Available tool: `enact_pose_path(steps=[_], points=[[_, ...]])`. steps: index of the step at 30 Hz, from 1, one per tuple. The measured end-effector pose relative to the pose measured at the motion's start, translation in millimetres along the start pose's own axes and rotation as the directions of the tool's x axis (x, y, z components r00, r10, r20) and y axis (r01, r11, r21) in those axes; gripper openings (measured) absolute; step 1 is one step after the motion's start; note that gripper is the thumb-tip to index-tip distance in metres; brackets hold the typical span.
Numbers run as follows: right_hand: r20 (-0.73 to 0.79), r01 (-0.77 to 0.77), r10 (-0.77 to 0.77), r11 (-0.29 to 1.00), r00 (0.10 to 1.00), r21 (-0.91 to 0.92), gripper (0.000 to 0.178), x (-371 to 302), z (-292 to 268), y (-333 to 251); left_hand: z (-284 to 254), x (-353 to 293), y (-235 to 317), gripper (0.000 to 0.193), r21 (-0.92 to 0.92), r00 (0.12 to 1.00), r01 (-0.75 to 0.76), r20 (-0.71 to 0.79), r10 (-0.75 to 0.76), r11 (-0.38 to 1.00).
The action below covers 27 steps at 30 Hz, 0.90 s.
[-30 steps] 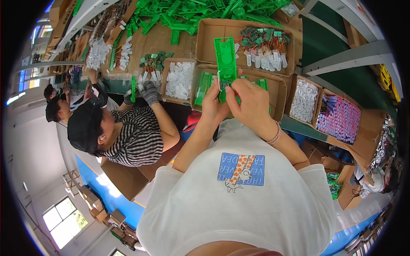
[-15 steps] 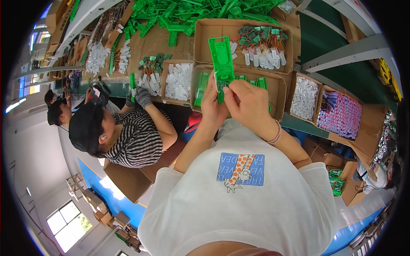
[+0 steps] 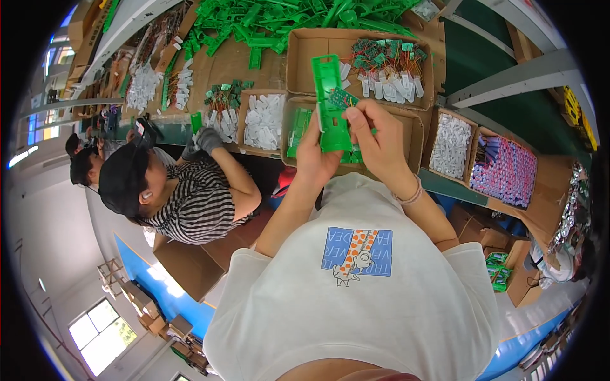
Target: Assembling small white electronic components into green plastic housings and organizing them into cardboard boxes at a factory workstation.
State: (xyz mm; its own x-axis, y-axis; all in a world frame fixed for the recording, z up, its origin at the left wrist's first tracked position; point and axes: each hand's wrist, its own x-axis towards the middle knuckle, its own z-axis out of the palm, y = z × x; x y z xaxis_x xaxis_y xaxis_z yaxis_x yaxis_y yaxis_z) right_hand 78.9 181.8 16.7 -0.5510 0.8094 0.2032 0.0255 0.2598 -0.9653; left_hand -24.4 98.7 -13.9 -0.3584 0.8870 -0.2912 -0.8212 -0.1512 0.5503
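Both hands are raised together above the white T-shirt (image 3: 362,298), over the near edge of the worktable. Left hand (image 3: 316,155) grips the lower end of a long green plastic housing (image 3: 330,101) that stands upright, thumb and fingers wrapped round its base. Right hand (image 3: 376,136) pinches a small green circuit board (image 3: 343,98) between its fingertips and presses it against the housing's upper half; a thin band circles that wrist. Just behind the hands sits a cardboard box (image 3: 406,127) with more green parts inside. To the left of it, a smaller box of white pieces (image 3: 264,120) rests on the table. To the left, a person in a striped shirt (image 3: 197,203) and black cap leans toward the table with gloved hands. To the right lie a box of white parts (image 3: 450,146) and a tray of pink and blue cells (image 3: 505,171). Farther off, a box of wired circuit boards (image 3: 387,66) stands beyond the housing, and a heap of loose green housings (image 3: 273,19) covers the far side.
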Motion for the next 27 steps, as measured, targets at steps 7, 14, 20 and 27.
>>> enact_pose_path(steps=[7,14,20,27], points=[[0.257,-0.357,0.283,0.879,0.924,0.315,0.012,-5,34,57,-40,-1,-7,0.053,0.806,0.902,-0.306,0.075,0.426,0.506],[0.209,-0.364,0.313,0.885,0.927,0.292,0.018,-20,55,73,-66,-17,-6,0.023,0.13,0.948,0.001,-0.316,0.04,0.991],[0.057,-0.353,0.35,0.909,0.935,0.222,0.013,13,-30,72,-108,-6,-6,0.033,0.027,0.909,-0.086,-0.408,0.089,0.996],[-0.241,-0.369,0.66,0.643,0.711,0.671,0.02,13,-68,201,-161,14,12,0.03,-0.014,0.865,0.012,-0.502,-0.018,1.0]])
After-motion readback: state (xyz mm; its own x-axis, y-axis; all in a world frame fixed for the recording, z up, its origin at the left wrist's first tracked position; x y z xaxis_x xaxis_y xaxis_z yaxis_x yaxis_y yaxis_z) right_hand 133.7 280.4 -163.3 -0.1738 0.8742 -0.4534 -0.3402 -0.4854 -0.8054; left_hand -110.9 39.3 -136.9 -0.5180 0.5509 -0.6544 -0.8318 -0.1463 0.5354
